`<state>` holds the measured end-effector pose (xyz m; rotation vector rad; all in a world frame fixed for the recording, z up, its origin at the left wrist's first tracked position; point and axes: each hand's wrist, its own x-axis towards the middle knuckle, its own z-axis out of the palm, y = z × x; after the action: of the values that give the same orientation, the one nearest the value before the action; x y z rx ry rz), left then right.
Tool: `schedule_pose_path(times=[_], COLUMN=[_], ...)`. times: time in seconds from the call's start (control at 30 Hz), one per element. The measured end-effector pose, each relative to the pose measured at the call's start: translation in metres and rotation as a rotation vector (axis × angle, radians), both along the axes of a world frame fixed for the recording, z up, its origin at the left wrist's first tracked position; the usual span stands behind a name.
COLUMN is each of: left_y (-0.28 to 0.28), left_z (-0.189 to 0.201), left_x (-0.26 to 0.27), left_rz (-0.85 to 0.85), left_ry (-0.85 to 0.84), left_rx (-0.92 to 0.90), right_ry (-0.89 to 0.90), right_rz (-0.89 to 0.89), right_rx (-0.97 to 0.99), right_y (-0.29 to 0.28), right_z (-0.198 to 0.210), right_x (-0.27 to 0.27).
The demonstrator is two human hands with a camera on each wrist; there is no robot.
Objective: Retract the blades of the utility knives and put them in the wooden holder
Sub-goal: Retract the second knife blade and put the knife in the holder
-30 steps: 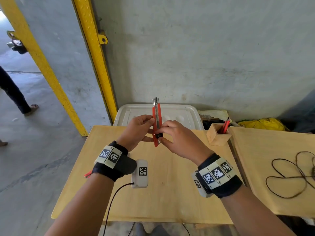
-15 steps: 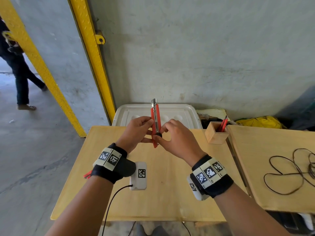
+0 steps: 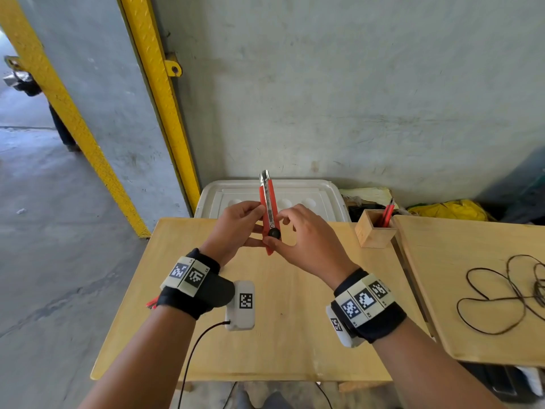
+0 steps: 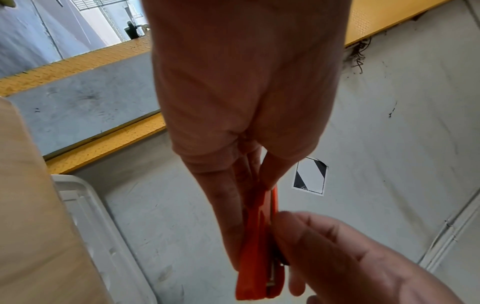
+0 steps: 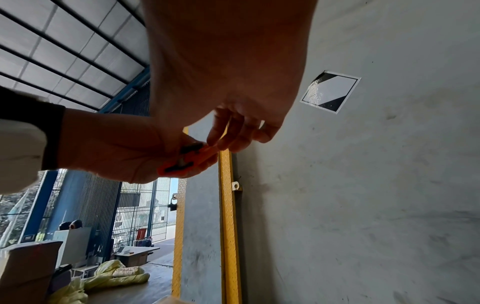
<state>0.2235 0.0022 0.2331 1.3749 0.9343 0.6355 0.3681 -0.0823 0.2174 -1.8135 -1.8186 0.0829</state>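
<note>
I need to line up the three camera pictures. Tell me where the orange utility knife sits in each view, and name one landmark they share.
Head: the orange utility knife stands upright at centre, above the table, between both hands.
Left wrist: lower centre, running down from the left hand to the bottom edge.
Right wrist: left of centre, seen end-on and mostly hidden by the hands.
Shared landmark: the yellow steel post against the grey wall, seen in all three views.
</note>
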Motion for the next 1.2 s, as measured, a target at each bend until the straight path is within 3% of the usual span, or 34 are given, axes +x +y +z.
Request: schedule_pose_path(times=[0.13, 0.47, 0.73, 1.0, 1.2], left_y=[0.002, -0.004, -0.005, -0.002, 0.004], left_z=[0.003, -0.001, -0.003, -0.006, -0.007], left_x=[-0.001, 0.003, 0.004, -0.006, -0.017], left_rz=[0.0, 0.083, 0.07, -0.071, -0.141], left_ry=[-0.01, -0.029, -0.004, 0.08, 0.087], left_rx=[0.002, 0.009, 0.053, 0.103, 0.095], right_ry=[-0.043, -0.003, 0.109, 0.555, 0.681], right_rz=[0.125, -0.172, -0.191, -0.082, -0.062], right_rx=[-0.013, 0.05, -0.023, -0.103, -0.113], right_y=[0.0, -0.002, 0.002, 0.019, 0.027], right_z=[0.006, -0.009, -0.013, 0.001, 0.003], right_x=[0.006, -0.011, -0.008, 0.01, 0.004])
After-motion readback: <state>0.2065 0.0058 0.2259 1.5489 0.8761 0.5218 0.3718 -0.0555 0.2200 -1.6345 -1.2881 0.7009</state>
